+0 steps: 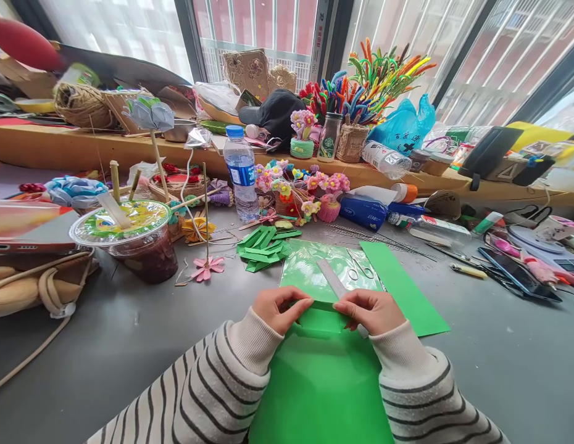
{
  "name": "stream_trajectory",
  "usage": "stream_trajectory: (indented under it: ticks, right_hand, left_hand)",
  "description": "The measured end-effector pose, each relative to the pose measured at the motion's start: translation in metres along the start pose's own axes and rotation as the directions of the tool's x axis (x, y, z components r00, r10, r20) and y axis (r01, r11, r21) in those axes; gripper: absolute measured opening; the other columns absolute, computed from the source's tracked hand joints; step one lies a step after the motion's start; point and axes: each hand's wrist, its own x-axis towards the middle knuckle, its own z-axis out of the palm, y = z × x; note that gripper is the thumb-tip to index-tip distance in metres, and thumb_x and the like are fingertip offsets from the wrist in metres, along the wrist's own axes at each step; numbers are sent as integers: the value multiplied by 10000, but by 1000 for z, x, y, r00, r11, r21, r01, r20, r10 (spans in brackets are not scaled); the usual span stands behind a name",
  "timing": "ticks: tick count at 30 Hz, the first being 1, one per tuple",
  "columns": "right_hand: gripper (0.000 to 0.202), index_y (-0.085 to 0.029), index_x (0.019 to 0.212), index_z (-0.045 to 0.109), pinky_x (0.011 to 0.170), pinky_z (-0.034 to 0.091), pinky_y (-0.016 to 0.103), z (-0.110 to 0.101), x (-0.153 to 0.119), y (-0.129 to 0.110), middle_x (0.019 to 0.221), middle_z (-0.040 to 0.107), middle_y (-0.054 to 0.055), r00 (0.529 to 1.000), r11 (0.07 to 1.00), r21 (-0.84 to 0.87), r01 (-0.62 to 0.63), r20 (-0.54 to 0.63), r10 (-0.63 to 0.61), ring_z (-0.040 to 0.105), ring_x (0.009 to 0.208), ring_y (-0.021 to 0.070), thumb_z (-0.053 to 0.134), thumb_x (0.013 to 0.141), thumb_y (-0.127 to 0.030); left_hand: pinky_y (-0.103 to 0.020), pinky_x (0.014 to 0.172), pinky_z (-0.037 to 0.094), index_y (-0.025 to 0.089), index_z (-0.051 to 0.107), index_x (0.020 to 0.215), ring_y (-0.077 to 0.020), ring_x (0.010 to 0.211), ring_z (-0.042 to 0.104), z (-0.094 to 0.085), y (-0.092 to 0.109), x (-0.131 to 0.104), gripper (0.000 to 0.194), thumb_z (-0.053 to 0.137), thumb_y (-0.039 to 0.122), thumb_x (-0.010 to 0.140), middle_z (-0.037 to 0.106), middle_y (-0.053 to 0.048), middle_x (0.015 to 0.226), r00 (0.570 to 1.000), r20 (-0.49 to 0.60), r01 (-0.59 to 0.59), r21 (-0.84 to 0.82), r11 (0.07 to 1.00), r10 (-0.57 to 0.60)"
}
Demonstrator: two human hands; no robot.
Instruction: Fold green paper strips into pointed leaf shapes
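My left hand (278, 309) and my right hand (374, 310) face each other. Each pinches one end of a small folded piece of green paper (321, 319) between thumb and fingers. Its upper edge is bent over in a narrow fold. Below it lies a large green sheet (319, 388), reaching to the bottom of the view. Just beyond my hands, a ruler (331, 277) and scissors (360, 269) rest on a clear plastic packet of green paper (303, 262). A pile of folded green paper strips (265, 248) sits at the packet's upper left.
Another green sheet (407, 290) lies to the right. On the left stand a lidded drink cup (143, 253) and a pink paper flower (207, 269) on a stick. A water bottle (243, 179) stands behind; a phone (518, 273) lies at right. Craft supplies crowd the ledge (208, 161).
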Motion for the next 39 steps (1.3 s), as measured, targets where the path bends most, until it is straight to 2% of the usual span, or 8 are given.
stream_trajectory:
  ticks: [6,11,19,24,29,32,35,39]
  right_hand:
    - [340,-105,645,612,404,454,209,-8,5,2,493,588,33,1000,990,143,16,-17,-14,567,429,123,534,617,-435]
    - [279,-140,564,543,386,391,203,-3,3,2,429,484,-31,994,990,-90,108,44,-104,516,372,101,539,628,-411]
    - [301,-170,553,501,375,354,206,3,-1,4,333,441,-40,965,921,-326,213,-78,-250,469,316,109,441,699,-427]
    - [297,-168,555,508,377,349,196,3,0,7,327,440,-37,940,887,-381,261,-108,-324,450,307,99,428,716,-404]
    - [283,-164,584,522,388,360,201,1,0,7,347,441,-38,949,881,-406,243,-87,-302,456,325,103,438,710,-403]
    - [266,-160,600,523,386,358,201,0,0,7,366,430,-41,952,871,-420,254,-49,-301,451,332,99,442,712,-388]
    - [253,-164,585,515,370,345,198,3,0,8,393,428,-39,939,864,-389,319,4,-345,432,330,89,453,705,-377]
    - [223,-169,586,526,394,367,200,10,1,11,496,521,0,922,872,-312,377,35,-386,456,415,102,501,661,-378]
  left_hand:
    - [-160,398,385,117,596,604,-64,422,454,-2,2,2,173,585,288,578,549,9,508,992,-86,73,-193,979,-91]
    - [-156,388,390,119,607,577,-65,413,461,1,3,1,161,600,279,561,552,9,481,992,-90,71,-210,975,-92]
    - [-200,384,440,112,618,633,-92,405,503,2,-3,3,238,565,339,585,565,-11,538,988,-34,136,-267,954,-151]
    - [-204,386,426,115,591,628,-100,385,509,1,-9,3,254,521,359,625,514,5,492,996,-56,62,-147,987,-71]
    - [-201,410,410,109,584,650,-99,420,493,2,-8,2,275,497,370,640,508,-5,491,997,-65,24,-78,997,-29]
    - [-186,402,379,113,581,657,-83,425,450,4,-6,1,266,521,369,614,517,-5,501,999,-35,31,-86,996,-34]
    - [-185,420,368,119,596,617,-88,455,451,5,-6,1,229,567,342,574,550,-15,518,1000,9,25,3,1000,-25]
    - [-183,428,362,120,596,561,-91,463,456,5,-5,2,215,564,331,585,565,-22,501,999,52,-20,80,997,16]
